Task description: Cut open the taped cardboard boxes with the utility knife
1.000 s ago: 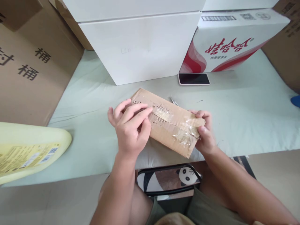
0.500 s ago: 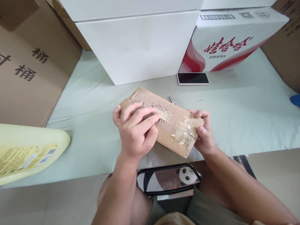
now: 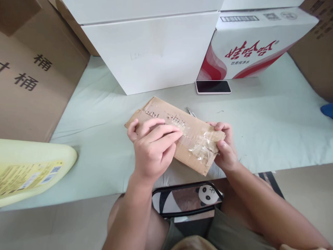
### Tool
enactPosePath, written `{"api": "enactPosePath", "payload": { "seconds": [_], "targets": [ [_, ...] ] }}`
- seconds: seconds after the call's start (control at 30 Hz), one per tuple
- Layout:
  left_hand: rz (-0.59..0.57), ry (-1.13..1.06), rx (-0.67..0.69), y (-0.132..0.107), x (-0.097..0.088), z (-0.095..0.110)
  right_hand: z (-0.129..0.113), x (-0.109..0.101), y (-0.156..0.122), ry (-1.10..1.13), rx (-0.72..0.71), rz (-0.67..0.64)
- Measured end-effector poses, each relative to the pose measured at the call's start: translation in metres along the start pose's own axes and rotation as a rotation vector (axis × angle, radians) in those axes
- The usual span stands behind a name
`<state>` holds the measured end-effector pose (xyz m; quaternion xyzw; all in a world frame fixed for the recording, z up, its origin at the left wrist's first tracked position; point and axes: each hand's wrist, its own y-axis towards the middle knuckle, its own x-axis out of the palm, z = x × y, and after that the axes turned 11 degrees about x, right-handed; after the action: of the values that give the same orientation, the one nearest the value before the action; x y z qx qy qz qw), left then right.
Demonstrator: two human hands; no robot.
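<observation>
A flat, worn cardboard box [image 3: 189,139] is held tilted above the cloth-covered surface. Clear packing tape [image 3: 201,151] wrinkles over its right end, and the cardboard along its upper seam is torn. My right hand [image 3: 225,147] grips the box's right edge, thumb on top and fingers behind. Over the left half lies my left hand [image 3: 154,144], fingers bent and drawn together, index and middle fingertips touching the taped seam near the middle. Whatever sits between those fingertips is too small to make out. Just behind the box, a thin metal tool [image 3: 191,111] is partly hidden.
A phone [image 3: 213,87] lies before a red-and-white carton [image 3: 244,52]. White boxes [image 3: 156,52] stand at the back. A large brown carton [image 3: 39,80] and a yellow-green jug [image 3: 33,170] stand at left. A panda-printed item [image 3: 187,199] is below, by my lap.
My left hand's fingers have slid slightly right and down along the seam and drawn closer together, uncovering the box's left corner. My right hand keeps its grip.
</observation>
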<state>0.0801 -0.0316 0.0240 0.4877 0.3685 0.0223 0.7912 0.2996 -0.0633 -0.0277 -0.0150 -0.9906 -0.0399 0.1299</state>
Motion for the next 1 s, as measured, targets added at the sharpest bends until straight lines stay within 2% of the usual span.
{"api": "enactPosePath", "payload": {
  "seconds": [0.5, 1.0],
  "targets": [
    [-0.070, -0.019, -0.019, -0.0011, -0.0029, -0.0006, -0.0031, 0.0024, -0.0005, -0.022, 0.035, 0.034],
    [-0.070, -0.021, -0.001, 0.0014, -0.0030, 0.0008, -0.0037, 0.0035, -0.0007, -0.043, 0.059, 0.045]
  ]
}}
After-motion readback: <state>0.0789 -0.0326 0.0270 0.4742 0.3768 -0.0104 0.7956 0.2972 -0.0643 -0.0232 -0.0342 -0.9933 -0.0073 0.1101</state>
